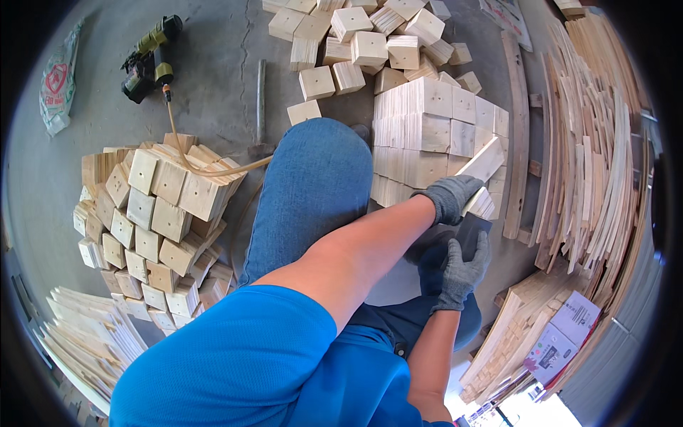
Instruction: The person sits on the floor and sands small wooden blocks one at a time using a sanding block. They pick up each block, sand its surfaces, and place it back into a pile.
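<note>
My left hand (449, 199), in a grey glove, is closed around pale wood at the right side of a neat block stack (434, 132). A flat pale wooden piece (484, 160) slants up and right from its fingers. Just below them a layered wooden block end (482, 204) shows. Lower down, my right hand (466, 274), also gloved, grips a dark flat-faced piece (472, 233) directly under that block end. Whether this dark face belongs to the same block, I cannot tell. My palms and some fingertips are hidden.
Loose wooden blocks (370, 50) lie in a heap ahead. At left stand more stacked blocks (153, 228), with a nail gun (151, 60) and its hose (213, 173) beyond. Thin wooden strips (580, 149) are piled at right, near a cardboard piece (565, 334). A metal bar (261, 99) lies on the floor.
</note>
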Available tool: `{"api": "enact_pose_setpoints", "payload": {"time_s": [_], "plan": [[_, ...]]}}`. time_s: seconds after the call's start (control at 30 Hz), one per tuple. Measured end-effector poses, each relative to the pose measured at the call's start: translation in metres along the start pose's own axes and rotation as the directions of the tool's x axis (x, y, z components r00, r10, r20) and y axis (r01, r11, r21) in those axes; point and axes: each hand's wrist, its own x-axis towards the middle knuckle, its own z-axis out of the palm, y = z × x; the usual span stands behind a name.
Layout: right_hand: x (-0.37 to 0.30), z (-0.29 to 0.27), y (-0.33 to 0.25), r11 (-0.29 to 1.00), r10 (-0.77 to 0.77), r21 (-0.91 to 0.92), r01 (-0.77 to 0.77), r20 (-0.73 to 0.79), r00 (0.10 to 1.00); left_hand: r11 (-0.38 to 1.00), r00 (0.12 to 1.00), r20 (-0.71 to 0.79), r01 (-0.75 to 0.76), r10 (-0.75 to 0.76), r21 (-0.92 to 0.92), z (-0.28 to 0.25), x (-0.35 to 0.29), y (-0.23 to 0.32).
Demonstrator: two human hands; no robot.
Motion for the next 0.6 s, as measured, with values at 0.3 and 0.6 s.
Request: {"api": "enact_pose_setpoints", "payload": {"time_s": [0.3,0.6], "plan": [[0.096,0.006,0.011,0.996,0.075,0.038,-0.075,0.002,0.997,0.998,0.993,-0.105,-0.064,0.061,-0.025,0.006,-0.002,-0.001],[0.080,0.012,0.002,0.995,0.101,0.022,-0.101,-0.018,0.995,0.999,0.993,-0.107,-0.048,0.047,-0.013,0.004,-0.007,0.003]]}}
